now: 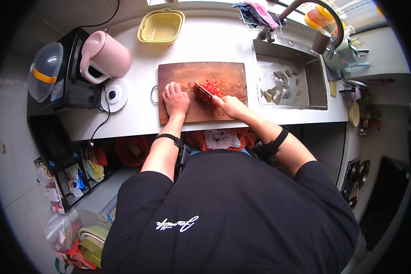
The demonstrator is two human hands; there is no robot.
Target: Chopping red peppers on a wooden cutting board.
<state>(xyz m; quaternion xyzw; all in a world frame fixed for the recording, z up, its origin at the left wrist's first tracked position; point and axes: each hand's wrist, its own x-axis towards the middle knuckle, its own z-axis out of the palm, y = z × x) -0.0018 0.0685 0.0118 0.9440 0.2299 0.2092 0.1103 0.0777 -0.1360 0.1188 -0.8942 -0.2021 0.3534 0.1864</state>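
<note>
My right hand (pixel 231 106) grips a kitchen knife (pixel 204 90) whose blade slants to the upper left across a heap of finely chopped red peppers (pixel 216 87). The heap lies right of centre on a wooden cutting board (pixel 179 72), with small bits scattered around it. Palm down on the board's left part, my left hand (pixel 176 100) holds nothing and stays apart from the blade. The knife's handle is mostly covered by my right fingers. A metal loop handle (pixel 154 95) sticks out from the board's left side.
Right of the board is a steel sink (pixel 316 82) with several shrimp (pixel 278 92) inside, under a curved faucet (pixel 339 27). A yellow colander (pixel 161 27) stands at the back. On the left are a pink electric kettle (pixel 113 56), its white base (pixel 120 99) and a dangling cord (pixel 106 120).
</note>
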